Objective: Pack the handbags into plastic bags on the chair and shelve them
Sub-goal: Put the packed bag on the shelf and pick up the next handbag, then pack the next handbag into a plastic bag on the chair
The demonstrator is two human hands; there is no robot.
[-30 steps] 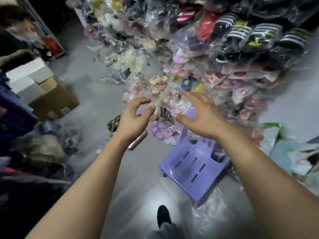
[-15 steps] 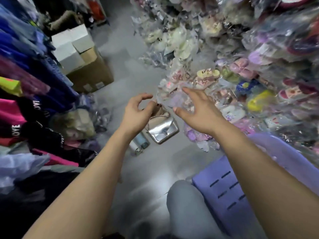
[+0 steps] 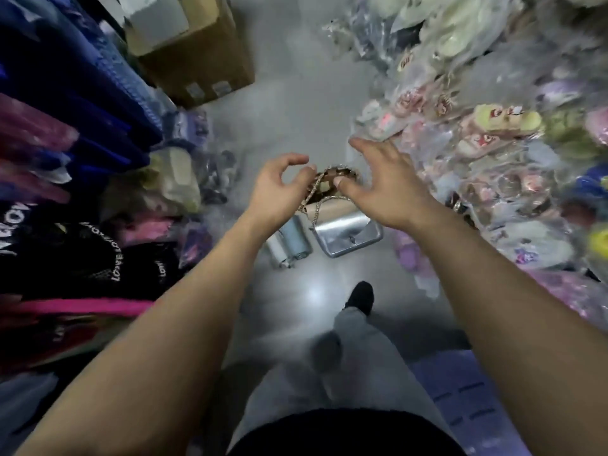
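Head cam: left hand [image 3: 279, 189] is curled in a loose C, and I can't tell if it's pinching anything. Right hand [image 3: 381, 189] has its fingers spread. The shiny silver chain-strap handbag [image 3: 348, 232] lies on the grey floor [image 3: 296, 103], just below both hands.

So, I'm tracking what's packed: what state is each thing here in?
silver handbag: lying on the floor, closed, not bagged.
beige handbag: on the floor behind it, chain loose, not bagged.
left hand: over the handbags, fingers loosely curled, holding nothing visible.
right hand: over the handbags, fingers spread, open.
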